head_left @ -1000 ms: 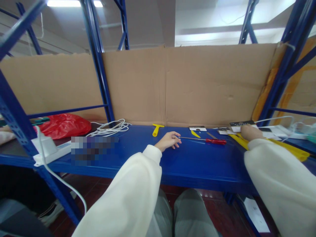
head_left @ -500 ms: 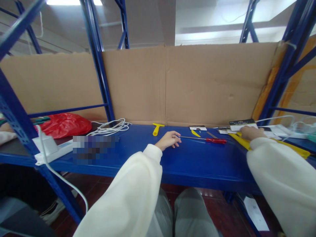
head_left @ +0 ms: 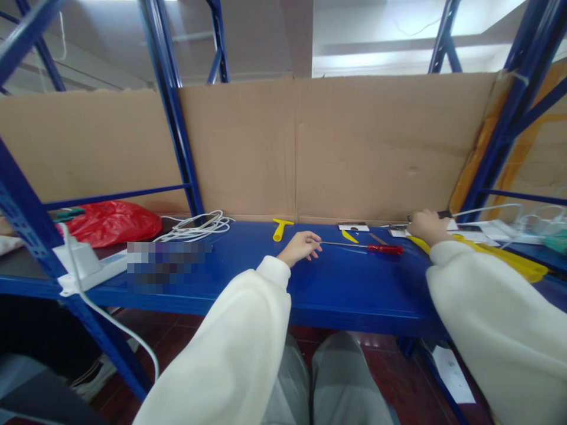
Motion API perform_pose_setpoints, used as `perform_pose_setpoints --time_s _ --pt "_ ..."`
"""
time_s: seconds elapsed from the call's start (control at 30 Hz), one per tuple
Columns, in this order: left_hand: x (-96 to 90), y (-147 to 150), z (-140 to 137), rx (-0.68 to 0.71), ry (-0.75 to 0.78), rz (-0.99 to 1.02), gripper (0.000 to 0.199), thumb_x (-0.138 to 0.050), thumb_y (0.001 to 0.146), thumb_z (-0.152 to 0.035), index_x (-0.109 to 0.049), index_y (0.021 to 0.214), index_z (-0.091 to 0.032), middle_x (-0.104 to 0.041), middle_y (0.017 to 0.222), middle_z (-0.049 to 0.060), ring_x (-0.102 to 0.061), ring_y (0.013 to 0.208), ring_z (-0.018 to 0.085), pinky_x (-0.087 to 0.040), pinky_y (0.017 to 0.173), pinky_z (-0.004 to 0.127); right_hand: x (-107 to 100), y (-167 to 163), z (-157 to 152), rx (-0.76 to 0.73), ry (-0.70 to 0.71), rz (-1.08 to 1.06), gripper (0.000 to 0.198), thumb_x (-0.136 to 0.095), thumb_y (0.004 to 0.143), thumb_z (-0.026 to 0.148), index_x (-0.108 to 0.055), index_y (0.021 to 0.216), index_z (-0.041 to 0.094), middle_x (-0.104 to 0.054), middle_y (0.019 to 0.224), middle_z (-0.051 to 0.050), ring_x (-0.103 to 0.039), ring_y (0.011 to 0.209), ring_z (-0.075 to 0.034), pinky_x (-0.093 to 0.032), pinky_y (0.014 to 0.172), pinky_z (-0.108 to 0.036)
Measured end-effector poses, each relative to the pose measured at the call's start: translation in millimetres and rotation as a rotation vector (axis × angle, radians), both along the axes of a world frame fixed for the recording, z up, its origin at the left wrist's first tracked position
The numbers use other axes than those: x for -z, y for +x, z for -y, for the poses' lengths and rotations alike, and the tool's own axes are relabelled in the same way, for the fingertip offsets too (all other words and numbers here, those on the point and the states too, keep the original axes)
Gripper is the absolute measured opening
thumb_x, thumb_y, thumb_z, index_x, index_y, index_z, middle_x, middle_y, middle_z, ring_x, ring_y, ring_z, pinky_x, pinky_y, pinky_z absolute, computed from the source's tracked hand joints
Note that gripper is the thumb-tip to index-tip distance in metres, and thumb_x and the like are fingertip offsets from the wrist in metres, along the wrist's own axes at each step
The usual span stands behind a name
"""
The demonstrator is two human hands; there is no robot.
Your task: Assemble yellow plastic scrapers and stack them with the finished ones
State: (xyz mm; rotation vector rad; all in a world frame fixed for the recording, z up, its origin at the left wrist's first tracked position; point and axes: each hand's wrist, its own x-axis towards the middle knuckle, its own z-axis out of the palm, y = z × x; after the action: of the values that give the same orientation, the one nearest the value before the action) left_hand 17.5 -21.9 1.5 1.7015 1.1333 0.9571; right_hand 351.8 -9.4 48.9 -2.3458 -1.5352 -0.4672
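Note:
My left hand (head_left: 302, 248) is over the middle of the blue shelf, thumb and forefinger pinched at the tip of a screwdriver (head_left: 384, 249). Its thin metal shaft runs rightward from my fingers to the red handle. At the right, my right hand (head_left: 427, 227) is closed over several cards and papers, its fingertips hidden. A dark card edge (head_left: 443, 214) shows just behind it; whether my fingers hold it is unclear. Under the wrist and sleeve lies a long yellow thing (head_left: 516, 262). Between the hands are a small yellow blade-like piece (head_left: 349, 236) and a black-and-white card (head_left: 353, 227).
A yellow T-shaped part (head_left: 280, 229) lies near the cardboard back wall (head_left: 239, 153). To the left are a coiled white cable (head_left: 199, 226), a red plastic bag (head_left: 115, 223) and a white power strip (head_left: 100, 274). Blue posts (head_left: 170, 106) frame the shelf.
My right hand has moved left across the black-and-white card, which it now mostly covers. The left hand and the screwdriver stay nearly where they were.

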Motion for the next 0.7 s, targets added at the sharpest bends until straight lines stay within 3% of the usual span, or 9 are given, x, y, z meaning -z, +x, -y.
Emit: perform_pose_setpoints --time_s 0.1,0.2,0.3,0.4,0.53,0.7 --pt "0.3 -1.5 -4.4 -0.078 0.034 -0.033 0.016 -0.058 0.081 -0.005 -0.063 0.093 -0.014 -0.071 0.081 0.006 -0.064 0.062 0.012 -0.047 0.054 0.02 0.0 -31.5 -1.9 -0.024 0.082 -0.127 0.03 -0.056 0.08 0.014 -0.071 0.106 0.013 -0.063 0.124 -0.023 -0.056 0.123 -0.037 -0.045 0.099 -0.056" --pt "-0.9 -7.0 -8.3 -0.304 0.17 -0.144 0.018 -0.061 0.078 -0.006 -0.067 0.092 -0.016 -0.072 0.099 0.01 -0.067 0.092 0.021 -0.052 0.079 0.031 13.3 -56.4 -4.0 -0.069 0.185 -0.281 0.034 -0.053 0.082 0.014 -0.072 0.11 0.017 -0.067 0.119 -0.019 -0.06 0.118 -0.033 -0.049 0.095 -0.05" --pt "-1.6 -16.7 -10.7 -0.624 0.238 -0.336 0.03 -0.06 0.079 -0.011 -0.067 0.107 -0.02 -0.063 0.127 0.014 -0.052 0.126 0.032 -0.04 0.101 0.047 31.5 -67.4 -5.4 -0.227 0.159 -0.278 0.027 -0.056 0.082 0.016 -0.075 0.102 0.02 -0.07 0.117 -0.014 -0.061 0.117 -0.031 -0.05 0.097 -0.048" --pt "0.8 -26.2 -14.0 -0.824 0.172 -0.422 0.045 -0.061 0.076 -0.015 -0.063 0.12 -0.022 -0.051 0.139 0.018 -0.041 0.135 0.037 -0.032 0.105 0.054 43.3 -65.9 -5.6 -0.363 0.128 -0.23 0.022 -0.058 0.082 0.018 -0.075 0.096 0.021 -0.071 0.117 -0.011 -0.061 0.117 -0.029 -0.049 0.098 -0.043" --pt "6.2 -32.8 -19.8 -0.726 0.078 -0.521 0.045 -0.061 0.074 -0.017 -0.065 0.118 -0.026 -0.056 0.133 0.017 -0.042 0.133 0.04 -0.024 0.107 0.061 46.4 -59.2 -4.1 -0.364 0.063 -0.267 0.018 -0.059 0.082 0.019 -0.074 0.09 0.024 -0.075 0.107 -0.006 -0.066 0.108 -0.026 -0.051 0.093 -0.038" --pt "7.1 -32.8 -19.6 -0.675 0.092 -0.574 0.035 -0.061 0.074 -0.017 -0.071 0.107 -0.024 -0.06 0.129 0.019 -0.046 0.131 0.041 -0.02 0.107 0.064 43.7 -58.4 -1.2 -0.357 0.055 -0.309 0.017 -0.057 0.084 0.018 -0.074 0.09 0.021 -0.075 0.108 -0.007 -0.068 0.105 -0.024 -0.051 0.091 -0.034"
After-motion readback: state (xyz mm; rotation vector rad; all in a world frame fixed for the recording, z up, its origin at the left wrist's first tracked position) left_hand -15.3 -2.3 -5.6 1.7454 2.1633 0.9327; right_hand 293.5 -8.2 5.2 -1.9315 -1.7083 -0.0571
